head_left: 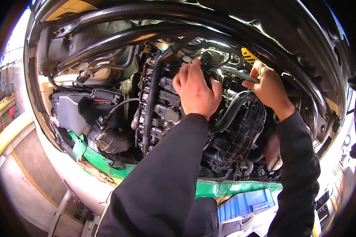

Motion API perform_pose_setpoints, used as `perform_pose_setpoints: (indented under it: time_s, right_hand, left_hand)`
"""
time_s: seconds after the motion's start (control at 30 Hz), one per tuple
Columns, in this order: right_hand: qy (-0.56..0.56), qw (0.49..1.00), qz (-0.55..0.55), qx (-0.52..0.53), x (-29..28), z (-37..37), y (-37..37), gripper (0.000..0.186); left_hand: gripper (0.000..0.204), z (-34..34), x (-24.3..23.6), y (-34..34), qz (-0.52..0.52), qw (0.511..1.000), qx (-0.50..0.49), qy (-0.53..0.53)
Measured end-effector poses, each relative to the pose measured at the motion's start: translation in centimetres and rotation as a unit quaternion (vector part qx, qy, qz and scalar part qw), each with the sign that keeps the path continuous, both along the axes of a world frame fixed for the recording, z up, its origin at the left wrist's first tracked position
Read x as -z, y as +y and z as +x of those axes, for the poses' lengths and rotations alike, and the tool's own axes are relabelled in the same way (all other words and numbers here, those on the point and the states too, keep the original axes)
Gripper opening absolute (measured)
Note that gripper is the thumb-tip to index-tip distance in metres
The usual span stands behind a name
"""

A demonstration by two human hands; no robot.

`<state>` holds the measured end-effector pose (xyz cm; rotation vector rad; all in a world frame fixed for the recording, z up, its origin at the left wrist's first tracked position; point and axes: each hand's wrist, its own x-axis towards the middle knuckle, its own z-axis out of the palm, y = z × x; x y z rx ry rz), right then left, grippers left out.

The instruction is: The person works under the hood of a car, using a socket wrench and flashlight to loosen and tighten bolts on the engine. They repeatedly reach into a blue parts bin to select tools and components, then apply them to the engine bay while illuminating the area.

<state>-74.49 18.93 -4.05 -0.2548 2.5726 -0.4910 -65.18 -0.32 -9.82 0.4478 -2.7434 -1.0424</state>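
My left hand point(197, 91) reaches over the middle of a car engine point(166, 112), back of the hand up. Its fingers are bent around or against dark parts near a black fitting point(206, 59); their tips are partly hidden, so what they grip cannot be made out. To the right, my right hand point(271, 89) is closed on a slim grey metal tool point(237, 73) that looks like pliers. The tool points left, toward the spot by my left hand. Just below it curves a thick black hose point(233, 110), beside the ribbed black manifold point(247, 126).
A black air filter box point(77, 108) with a ribbed intake duct point(111, 140) sits at the left. Black bars point(154, 15) arch across the far side. A green cover point(209, 189) lines the near edge, with a blue plastic tray point(247, 205) below. A yellow slotted piece point(248, 56) lies near my right hand.
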Motion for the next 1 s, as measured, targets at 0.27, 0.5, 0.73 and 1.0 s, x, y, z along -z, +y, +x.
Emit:
perform_pose_setpoints:
  time_s: [0.27, 0.5, 0.73, 1.0]
  right_hand:
    - [-0.087, 0.996, -0.027, -0.021, 0.8, -0.1, 0.5, 0.031]
    - [0.019, 0.999, -0.045, 0.006, 1.7, 0.1, 0.5, 0.028]
    - [0.0, 0.995, 0.015, -0.103, 1.5, 0.8, 0.6, 0.032]
    - [0.064, 0.995, 0.059, -0.057, 2.2, 0.6, 0.5, 0.04]
  left_hand:
    - [0.061, 0.1, 0.3, 0.0, -0.026, 1.0, 0.0, 0.009]
    - [0.059, 0.1, 0.5, 0.0, -0.018, 1.0, -0.004, 0.008]
    - [0.058, 0.0, 0.3, -0.1, -0.01, 1.0, 0.007, 0.003]
    - [0.058, 0.1, 0.5, -0.1, -0.022, 1.0, 0.003, -0.007]
